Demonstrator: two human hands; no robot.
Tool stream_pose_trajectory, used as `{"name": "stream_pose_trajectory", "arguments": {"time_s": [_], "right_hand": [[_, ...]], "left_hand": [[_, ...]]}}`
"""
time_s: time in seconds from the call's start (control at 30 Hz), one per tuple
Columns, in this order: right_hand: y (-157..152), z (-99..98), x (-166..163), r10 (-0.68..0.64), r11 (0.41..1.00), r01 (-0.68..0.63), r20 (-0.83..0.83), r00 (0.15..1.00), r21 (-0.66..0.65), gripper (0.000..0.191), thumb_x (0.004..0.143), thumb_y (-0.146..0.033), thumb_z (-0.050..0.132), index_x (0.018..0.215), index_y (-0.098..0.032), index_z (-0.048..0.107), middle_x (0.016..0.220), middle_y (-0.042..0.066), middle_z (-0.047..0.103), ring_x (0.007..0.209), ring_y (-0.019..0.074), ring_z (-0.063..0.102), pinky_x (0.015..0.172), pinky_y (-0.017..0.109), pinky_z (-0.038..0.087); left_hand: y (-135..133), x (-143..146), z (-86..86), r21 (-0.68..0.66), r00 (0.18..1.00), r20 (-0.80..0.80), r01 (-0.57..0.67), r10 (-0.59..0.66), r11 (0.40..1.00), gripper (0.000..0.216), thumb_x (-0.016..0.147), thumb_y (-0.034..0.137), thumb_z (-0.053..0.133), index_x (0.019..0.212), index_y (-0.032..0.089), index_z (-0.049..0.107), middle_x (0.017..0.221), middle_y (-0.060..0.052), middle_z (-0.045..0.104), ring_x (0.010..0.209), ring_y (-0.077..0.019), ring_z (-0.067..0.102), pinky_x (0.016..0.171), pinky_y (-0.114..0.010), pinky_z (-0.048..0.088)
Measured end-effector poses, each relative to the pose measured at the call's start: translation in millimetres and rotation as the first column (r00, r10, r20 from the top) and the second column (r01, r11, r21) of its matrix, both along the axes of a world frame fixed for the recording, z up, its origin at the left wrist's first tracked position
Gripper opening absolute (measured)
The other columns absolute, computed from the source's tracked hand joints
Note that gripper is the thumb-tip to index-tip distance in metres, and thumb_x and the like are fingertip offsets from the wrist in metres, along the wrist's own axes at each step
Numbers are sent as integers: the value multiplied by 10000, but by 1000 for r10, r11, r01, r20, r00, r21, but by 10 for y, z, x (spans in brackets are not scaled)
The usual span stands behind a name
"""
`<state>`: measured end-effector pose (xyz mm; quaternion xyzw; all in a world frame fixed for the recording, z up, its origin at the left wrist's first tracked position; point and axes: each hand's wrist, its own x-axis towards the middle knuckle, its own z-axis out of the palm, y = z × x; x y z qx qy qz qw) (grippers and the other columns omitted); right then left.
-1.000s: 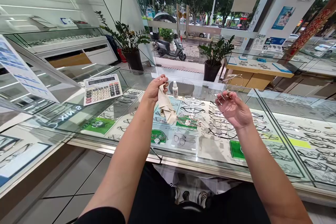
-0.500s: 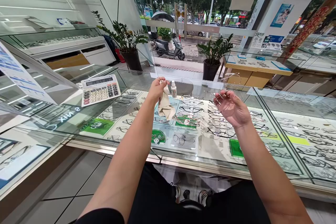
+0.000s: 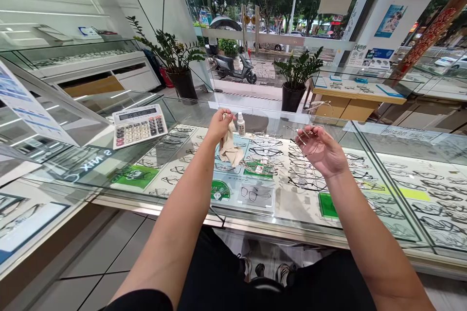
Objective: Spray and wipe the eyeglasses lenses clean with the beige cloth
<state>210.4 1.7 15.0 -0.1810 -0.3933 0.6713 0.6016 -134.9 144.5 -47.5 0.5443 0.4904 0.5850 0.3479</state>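
Observation:
My left hand point(image 3: 220, 125) is closed on a beige cleaning cloth point(image 3: 230, 148), which hangs down above the glass counter. Just right of that hand stands a small white spray bottle point(image 3: 241, 125), upright on the glass. My right hand point(image 3: 321, 151) is raised palm-up with curled fingers, gripping a pair of thin-rimmed eyeglasses point(image 3: 321, 103). Their clear lenses rise above the fingertips, and part of the frame is hidden by the hand. Under the glass, rows of spectacle frames point(image 3: 266, 151) lie on display.
A white calculator point(image 3: 140, 126) rests on the counter at the left, near a tilted printed sheet point(image 3: 29, 102). The glass counter's front edge point(image 3: 251, 227) runs close to my body. Beyond are two potted plants point(image 3: 292, 97) and a glass door.
My left hand and the cloth have shifted very slightly. The right hand with the eyeglasses has barely moved left.

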Motion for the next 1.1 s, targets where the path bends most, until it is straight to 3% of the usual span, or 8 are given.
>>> {"name": "stream_pose_trajectory", "arguments": {"time_s": [0.27, 0.4, 0.5, 0.63, 0.73, 0.83, 0.97, 1.1], "right_hand": [[6, -3, -3, -10, 1000, 10, 16, 1000, -2, 201, 737, -392, 990, 815, -289, 836, 969, -39, 806, 991, 138, 747, 967, 280, 628], [9, -8, 2, -3, 1000, 3, 18, 1000, 2, 194, 745, -386, 985, 815, -287, 833, 976, -35, 802, 994, 137, 744, 974, 280, 624], [8, -8, 3, -1, 1000, 1, 17, 1000, 7, 198, 746, -388, 984, 820, -286, 832, 981, -33, 803, 997, 136, 745, 977, 278, 624], [6, -3, -7, 7, 1000, -7, 17, 1000, 4, 221, 729, -384, 997, 828, -276, 832, 966, -37, 805, 978, 126, 750, 956, 266, 633], [12, -6, -11, 1, 1000, -1, 30, 1000, 3, 227, 731, -398, 994, 827, -280, 825, 970, -38, 801, 979, 125, 748, 955, 266, 634], [21, -16, -8, -8, 1000, 8, 44, 999, 5, 222, 743, -412, 982, 823, -286, 817, 988, -29, 796, 994, 135, 743, 971, 279, 628], [21, -17, -9, -31, 999, 32, 53, 998, -4, 249, 717, -410, 994, 823, -285, 807, 978, -15, 796, 987, 151, 738, 983, 307, 622], [9, 2, -21, -47, 999, 48, 65, 997, -15, 276, 699, -421, 1005, 814, -280, 798, 982, -11, 798, 973, 154, 733, 989, 318, 621]], "left_hand": [[-5, -5, -19, 32, 988, -154, -29, 33, 999, 98, 939, 267, 561, 952, 235, 469, 934, -40, 663, 924, -206, 621, 956, -348, 474], [-105, 63, -12, 45, 959, -274, -65, 75, 997, 391, 870, 405, 748, 1147, 242, 524, 1183, -72, 658, 1119, -259, 618, 1017, -385, 470], [-136, 157, -52, 42, 876, -467, -109, 116, 993, 653, 815, 562, 818, 1330, 254, 560, 1366, -118, 567, 1253, -322, 595, 1054, -436, 476], [-83, 243, -147, -1, 774, -625, -132, 103, 991, 509, 859, 541, 763, 1256, 234, 682, 1274, -137, 568, 1157, -350, 631, 1029, -486, 510], [-63, 249, -155, 7, 763, -634, -158, 127, 987, 326, 905, 463, 707, 1116, 219, 761, 1333, -178, 590, 1328, -430, 544, 1126, -576, 438], [-102, 254, -65, 81, 807, -553, -194, 206, 978, 336, 896, 463, 721, 1100, 205, 786, 1519, -190, 563, 1499, -493, 379, 1219, -672, 291], [-197, 355, 128, 127, 918, -361, -125, 163, 984, 434, 904, 524, 699, 1150, 176, 778, 1181, -149, 765, 1184, -371, 660, 1076, -531, 491], [-351, 562, 325, 156, 980, -195, -3, 33, 988, 500, 862, 554, 743, 1172, 164, 780, 1119, -116, 785, 1017, -268, 707, 894, -377, 557]]}}
